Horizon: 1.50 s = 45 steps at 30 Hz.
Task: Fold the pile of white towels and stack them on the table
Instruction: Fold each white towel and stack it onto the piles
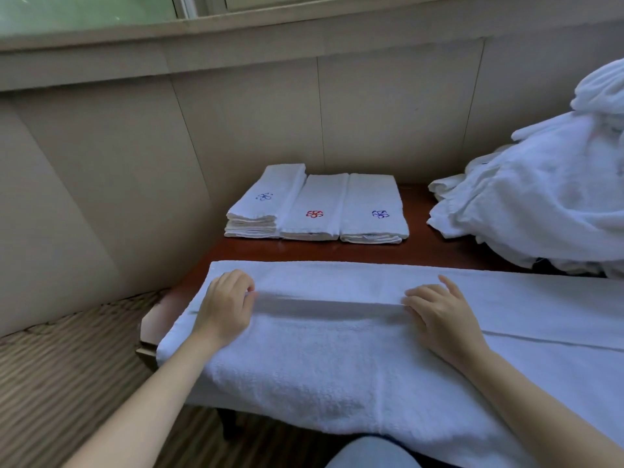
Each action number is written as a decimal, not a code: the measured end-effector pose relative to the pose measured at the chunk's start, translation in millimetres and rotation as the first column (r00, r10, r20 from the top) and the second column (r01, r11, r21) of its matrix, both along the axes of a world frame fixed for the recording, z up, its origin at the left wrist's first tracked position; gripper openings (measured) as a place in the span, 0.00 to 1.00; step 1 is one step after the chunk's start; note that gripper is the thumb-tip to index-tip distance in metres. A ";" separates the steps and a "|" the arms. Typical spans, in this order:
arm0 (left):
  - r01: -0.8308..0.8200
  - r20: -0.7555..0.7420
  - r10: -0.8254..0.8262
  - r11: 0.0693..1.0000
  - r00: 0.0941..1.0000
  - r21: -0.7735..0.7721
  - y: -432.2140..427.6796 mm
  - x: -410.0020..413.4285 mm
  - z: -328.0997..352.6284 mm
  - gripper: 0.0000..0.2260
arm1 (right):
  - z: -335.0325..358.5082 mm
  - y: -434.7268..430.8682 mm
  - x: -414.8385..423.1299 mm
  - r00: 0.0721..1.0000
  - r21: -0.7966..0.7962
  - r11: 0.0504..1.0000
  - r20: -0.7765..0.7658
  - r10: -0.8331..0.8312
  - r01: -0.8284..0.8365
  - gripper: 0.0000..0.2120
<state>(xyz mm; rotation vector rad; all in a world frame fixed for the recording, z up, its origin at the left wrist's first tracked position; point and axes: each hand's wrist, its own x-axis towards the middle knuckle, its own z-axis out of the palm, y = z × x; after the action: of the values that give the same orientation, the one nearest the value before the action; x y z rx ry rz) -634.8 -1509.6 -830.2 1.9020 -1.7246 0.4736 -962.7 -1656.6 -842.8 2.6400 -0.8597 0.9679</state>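
Ahead of my left grip (224,305) rises a beige panelled wall (256,116), its seams running upright. Higher up, far beyond that grip and to its left, a pale sill (101,38) carries a window (84,10) showing blurred green. Below and left of the grip lies ribbed brown matting (67,366).

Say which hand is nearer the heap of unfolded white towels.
Right. The right hand, on the spread white towel, sits left of the heap of unfolded white towels; the left hand is farther left.
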 end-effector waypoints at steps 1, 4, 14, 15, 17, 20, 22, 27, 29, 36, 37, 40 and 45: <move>0.016 0.011 -0.016 1.000 1.000 0.002 1.9 -0.5 -0.8 0.15 | -0.5 1.1 -1.5 1.000 0.036 0.999 -0.013 -0.004 0.005 0.13; -0.077 -0.026 0.080 0.991 0.996 0.107 2.0 2.8 -2.0 0.20 | 0.9 2.6 -6.5 0.999 0.215 0.976 -0.015 0.029 -0.025 0.06; -0.156 -0.194 0.356 0.752 0.914 0.641 -87.0 -69.0 -12.0 0.30 | 15.6 -39.3 42.9 0.880 0.579 0.729 -0.471 -0.066 0.365 0.30; -0.199 -0.122 0.364 0.725 0.924 0.659 -89.3 -67.9 -17.8 0.31 | 10.7 -42.5 42.6 0.864 0.575 0.724 -0.500 -0.057 0.381 0.31; -0.239 -0.068 0.367 0.724 0.928 0.647 -90.2 -48.6 -21.1 0.31 | 1.5 -45.8 37.9 0.860 0.560 0.741 -0.508 -0.047 0.371 0.33; -0.222 -0.073 0.355 0.720 0.932 0.658 -87.9 -3.3 -16.1 0.29 | -3.5 -48.8 28.3 0.863 0.562 0.766 -0.505 0.019 0.312 0.35; -0.206 -0.067 0.337 0.708 0.939 0.676 -81.6 24.6 -12.6 0.29 | -5.0 -50.1 25.2 0.867 0.563 0.775 -0.497 0.040 0.287 0.34; -0.425 -0.018 0.597 0.592 0.802 0.684 -57.7 59.9 -2.6 0.31 | -3.8 -46.7 31.6 0.872 0.540 0.781 -0.488 -0.014 0.315 0.30; -0.552 0.044 0.708 0.508 0.705 0.661 -49.0 48.0 5.6 0.33 | -1.3 -44.4 31.9 0.869 0.548 0.767 -0.494 -0.026 0.334 0.30; -0.166 -0.093 0.326 0.681 0.941 0.714 -12.6 -49.9 -20.0 0.32 | -9.7 -20.4 35.3 0.831 0.456 0.729 -0.481 -0.280 0.510 0.32; -0.160 -0.083 0.315 0.672 0.945 0.723 -9.8 -52.8 -25.7 0.33 | -12.3 -19.9 31.8 0.842 0.508 0.708 -0.484 -0.237 0.491 0.34; -0.172 -0.059 0.285 0.717 0.957 0.676 -18.0 -43.7 -28.9 0.31 | -14.9 -26.4 27.2 0.856 0.527 0.714 -0.476 -0.202 0.462 0.35; -0.117 -0.073 0.232 0.706 0.970 0.698 -45.6 -35.9 -11.6 0.27 | -0.9 -37.9 43.6 0.834 0.536 0.666 -0.487 -0.259 0.519 0.30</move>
<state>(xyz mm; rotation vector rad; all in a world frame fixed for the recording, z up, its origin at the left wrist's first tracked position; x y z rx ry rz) -670.7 -1555.2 -841.8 2.5494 -1.7587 -0.3287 -919.0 -1694.5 -843.7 2.7769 -1.8348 0.0068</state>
